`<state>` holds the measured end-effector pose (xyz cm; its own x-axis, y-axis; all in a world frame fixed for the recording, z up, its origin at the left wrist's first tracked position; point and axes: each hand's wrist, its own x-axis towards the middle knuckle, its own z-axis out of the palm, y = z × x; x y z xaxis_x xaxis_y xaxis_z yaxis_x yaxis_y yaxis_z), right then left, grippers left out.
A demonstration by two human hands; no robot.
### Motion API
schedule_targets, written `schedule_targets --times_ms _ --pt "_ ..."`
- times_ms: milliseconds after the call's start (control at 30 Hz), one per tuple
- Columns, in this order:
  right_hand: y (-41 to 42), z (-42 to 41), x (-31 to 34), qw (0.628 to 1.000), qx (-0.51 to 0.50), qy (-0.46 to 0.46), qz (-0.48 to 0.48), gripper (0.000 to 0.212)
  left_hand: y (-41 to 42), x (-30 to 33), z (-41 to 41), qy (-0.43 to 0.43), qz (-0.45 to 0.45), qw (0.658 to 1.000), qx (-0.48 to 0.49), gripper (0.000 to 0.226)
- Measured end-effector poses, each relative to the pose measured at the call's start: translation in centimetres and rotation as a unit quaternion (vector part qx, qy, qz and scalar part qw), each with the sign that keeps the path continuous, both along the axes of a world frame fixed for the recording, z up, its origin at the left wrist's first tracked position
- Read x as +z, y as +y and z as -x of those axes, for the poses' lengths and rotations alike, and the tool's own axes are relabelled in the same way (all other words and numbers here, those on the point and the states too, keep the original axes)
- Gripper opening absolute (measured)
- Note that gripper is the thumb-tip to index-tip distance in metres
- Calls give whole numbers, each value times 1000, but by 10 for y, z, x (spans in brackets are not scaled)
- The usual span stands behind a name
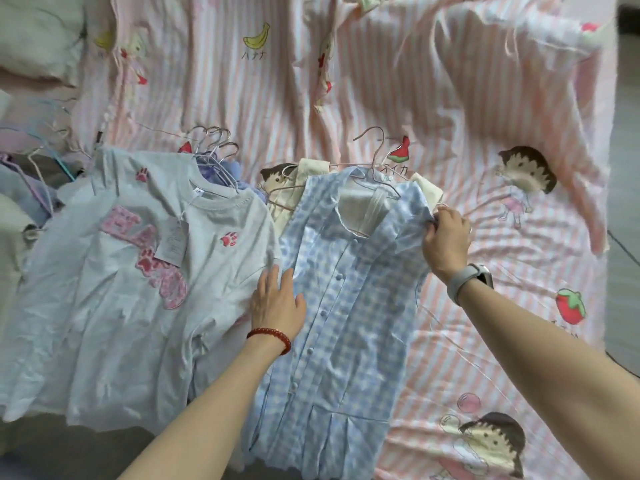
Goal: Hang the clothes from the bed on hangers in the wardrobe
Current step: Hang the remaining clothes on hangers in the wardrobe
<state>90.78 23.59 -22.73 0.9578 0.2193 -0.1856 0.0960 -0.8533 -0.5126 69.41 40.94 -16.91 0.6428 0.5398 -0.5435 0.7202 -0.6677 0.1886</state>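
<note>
We take the blue dress (332,306) as our landmark; it lies buttoned and face up on the bed (381,81), already on a wire hanger (372,157) whose hook points away from us past its collar. Far to its left, at the bed's edge, sits a heap of clothes with loose hangers (38,157). Just left of the dress lies a grey T-shirt (104,289) with pink paw prints and a paper tag, its hem side overlapped by the dress's edge. Behind that shirt's collar, left of the dress's hook, we see a bunch of wire hooks (214,143). Our left hand (277,299), a red bead bracelet at its wrist, rests flat with straight fingers on the dress's left edge, where it meets the T-shirt. A cream garment (294,188) peeks out beneath the dress's shoulders. Our right hand (446,237), a watch on its wrist, pinches the dress's right shoulder with curled fingers.
</note>
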Motion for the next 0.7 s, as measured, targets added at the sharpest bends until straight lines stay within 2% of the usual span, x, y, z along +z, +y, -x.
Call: schedule_targets --times_ms 300,400,533,600,700 --pt "-26 30 35 996 35 -76 39 11 -3 26 -31 -103 25 994 -6 49" --pt "-36 48 54 994 56 -95 -21 14 0 35 -38 -160 8 987 -8 55" --pt "-48 66 82 968 143 -175 -107 24 13 58 -51 -197 -52 978 -54 65" --pt "-49 69 95 958 160 -195 -135 25 18 70 -52 -189 -71 975 -95 59" --pt "-46 71 111 949 168 -226 -142 26 16 83 -39 -202 -52 971 -117 40"
